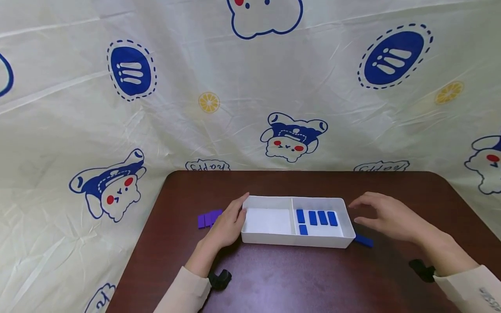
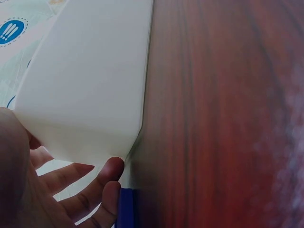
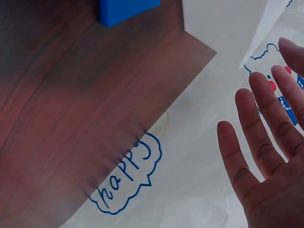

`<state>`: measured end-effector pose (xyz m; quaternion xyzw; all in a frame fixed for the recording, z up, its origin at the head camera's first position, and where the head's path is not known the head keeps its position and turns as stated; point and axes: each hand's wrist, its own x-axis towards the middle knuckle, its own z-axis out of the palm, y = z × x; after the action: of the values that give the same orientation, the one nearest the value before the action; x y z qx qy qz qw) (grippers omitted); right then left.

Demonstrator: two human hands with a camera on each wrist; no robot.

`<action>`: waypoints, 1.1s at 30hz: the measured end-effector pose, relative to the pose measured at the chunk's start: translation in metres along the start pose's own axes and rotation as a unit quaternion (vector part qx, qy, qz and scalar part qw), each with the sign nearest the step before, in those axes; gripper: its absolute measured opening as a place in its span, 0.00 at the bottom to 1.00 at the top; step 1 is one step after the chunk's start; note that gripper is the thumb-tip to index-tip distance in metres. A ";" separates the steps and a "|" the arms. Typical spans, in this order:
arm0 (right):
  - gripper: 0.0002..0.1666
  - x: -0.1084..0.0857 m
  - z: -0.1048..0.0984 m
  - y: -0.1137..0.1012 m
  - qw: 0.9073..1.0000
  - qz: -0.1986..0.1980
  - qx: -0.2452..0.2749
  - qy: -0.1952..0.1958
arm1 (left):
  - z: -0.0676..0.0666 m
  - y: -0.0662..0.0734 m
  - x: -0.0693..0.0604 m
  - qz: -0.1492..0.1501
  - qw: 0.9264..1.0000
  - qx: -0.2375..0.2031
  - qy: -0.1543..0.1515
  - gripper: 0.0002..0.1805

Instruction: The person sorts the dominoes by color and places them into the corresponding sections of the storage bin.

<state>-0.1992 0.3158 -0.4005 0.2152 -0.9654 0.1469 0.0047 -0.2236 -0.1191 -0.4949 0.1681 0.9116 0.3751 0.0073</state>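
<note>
A white two-part box (image 1: 297, 240) stands on the brown table. Several blue blocks (image 1: 313, 218) lie in its right compartment; the left one holds nothing. My left hand (image 1: 227, 225) rests against the box's left end, its fingers (image 2: 85, 197) loosely bent along the wall of the box (image 2: 90, 71). To the right of the box my right hand (image 1: 395, 218) hovers with nothing in it, the fingers (image 3: 263, 126) spread apart. Beside the box's right end, below that hand, is a blue block (image 1: 364, 240), also in the right wrist view (image 3: 128, 9).
Purple blocks (image 1: 207, 218) lie on the table (image 1: 293, 278) to the left of the box, partly hidden by my left hand. Behind the table's far edge hangs a light patterned cloth (image 1: 235, 134).
</note>
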 end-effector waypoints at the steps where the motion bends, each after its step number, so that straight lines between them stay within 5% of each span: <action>1: 0.20 -0.001 0.001 0.002 1.000 0.002 0.001 -0.001 | 0.000 0.000 0.000 -0.001 1.000 -0.001 0.000 0.29; 11: 0.20 -0.005 0.007 0.013 1.000 0.010 0.000 0.000 | -0.001 0.002 0.002 0.002 1.000 -0.003 -0.002 0.29; 33: 0.24 -0.016 0.039 0.037 0.993 0.050 0.046 -0.097 | -0.003 0.000 0.001 0.011 1.000 0.001 -0.001 0.29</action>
<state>-0.1984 0.3435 -0.4493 0.1803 -0.9630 0.1701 -0.1062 -0.2246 -0.1206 -0.4929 0.1786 0.9098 0.3746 0.0035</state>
